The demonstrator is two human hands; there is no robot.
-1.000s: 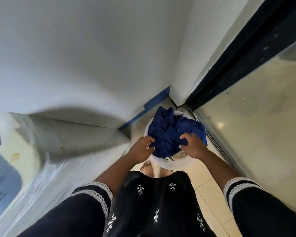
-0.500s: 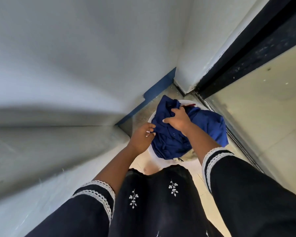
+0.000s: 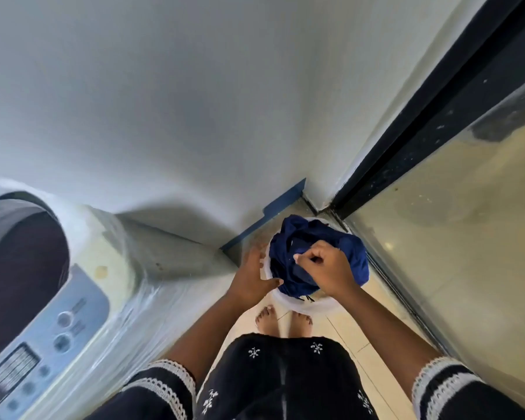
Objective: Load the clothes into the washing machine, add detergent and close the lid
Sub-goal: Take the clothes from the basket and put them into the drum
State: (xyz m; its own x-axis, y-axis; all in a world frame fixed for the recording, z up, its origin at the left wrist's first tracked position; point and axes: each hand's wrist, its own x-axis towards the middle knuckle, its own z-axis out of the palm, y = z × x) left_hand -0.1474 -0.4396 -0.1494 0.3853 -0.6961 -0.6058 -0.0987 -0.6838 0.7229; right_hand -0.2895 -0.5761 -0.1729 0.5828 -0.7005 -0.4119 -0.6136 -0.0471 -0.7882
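Sleeves (image 3: 161, 389): black, white lace-trimmed cuffs.
Garment (image 3: 282, 380): black, small white embroidered motifs.
Feet (image 3: 265, 319): bare.

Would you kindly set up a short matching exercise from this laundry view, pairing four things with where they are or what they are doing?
Things:
1. right hand
2. left hand
3. blue garment
4. washing machine

States:
A. heaped in the white tub
B. fingers spread beside the tub's rim
C. standing at the far left with its drum open
D. pinching blue cloth

Pairs: 1-D, 2-B, 3-A, 4-C
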